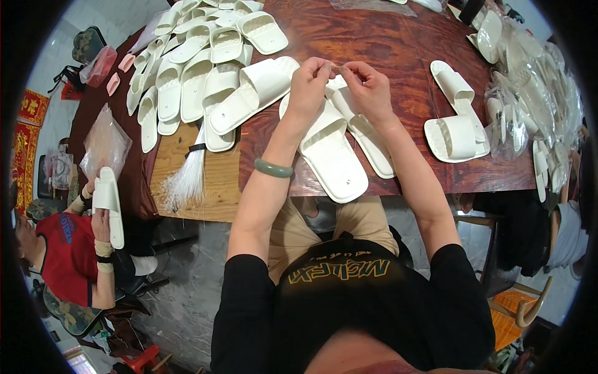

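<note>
I see both bare hands close together just past 12 o'clock of the head view. The left hand [310, 81] curls with its thumb and index fingertips pressed together; the right hand [372, 90] mirrors it, thumb against index finger. The tips nearly meet, and I cannot tell whether anything thin is pinched between them.

Below them, from the centre toward 1 o'clock, lies a pair of slippers on the red-brown table [405, 40]. Both are creamy white, with a broad plain band across the foot, an open toe and a rounded heel pointing back toward the wearer. The left slipper [333, 153] shows more of itself: a smooth-looking, slightly dished footbed, a thick pale rim and a small dark mark near the heel, which reaches the table's near edge. The right slipper [372, 146] lies just beside it, partly hidden by the right hand and forearm.

At 11 o'clock I have another white slipper [252, 93] tilted just beside the left hand, against a heap of slippers [193, 87]. A bundle of white strands [192, 168] fans out between 9 and 10 o'clock. Two more slippers [458, 121] overlap at 2 o'clock.
</note>
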`<action>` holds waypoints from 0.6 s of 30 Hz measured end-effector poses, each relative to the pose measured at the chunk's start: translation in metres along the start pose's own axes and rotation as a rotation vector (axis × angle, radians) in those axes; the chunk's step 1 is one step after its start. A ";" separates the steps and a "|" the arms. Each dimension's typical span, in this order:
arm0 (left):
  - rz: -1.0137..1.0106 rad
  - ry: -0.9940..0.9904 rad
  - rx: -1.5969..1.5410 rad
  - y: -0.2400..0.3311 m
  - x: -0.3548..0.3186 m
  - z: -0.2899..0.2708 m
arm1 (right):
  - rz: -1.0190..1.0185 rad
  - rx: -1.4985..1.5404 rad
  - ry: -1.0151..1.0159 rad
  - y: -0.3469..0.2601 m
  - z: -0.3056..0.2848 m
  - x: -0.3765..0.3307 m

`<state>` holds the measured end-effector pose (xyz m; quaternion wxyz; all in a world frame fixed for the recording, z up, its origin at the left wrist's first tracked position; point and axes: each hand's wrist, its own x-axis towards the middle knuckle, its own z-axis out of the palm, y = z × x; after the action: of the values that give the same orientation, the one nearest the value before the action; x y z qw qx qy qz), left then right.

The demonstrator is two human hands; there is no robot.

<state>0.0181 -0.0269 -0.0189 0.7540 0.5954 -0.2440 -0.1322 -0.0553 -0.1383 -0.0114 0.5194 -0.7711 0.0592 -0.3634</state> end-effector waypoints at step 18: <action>0.023 -0.005 0.017 0.006 -0.002 0.003 | 0.002 0.020 -0.005 0.001 -0.001 0.001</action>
<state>0.0143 -0.0273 -0.0128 0.7498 0.5986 -0.2538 -0.1226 -0.0547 -0.1397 -0.0114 0.5278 -0.7667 0.0550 -0.3613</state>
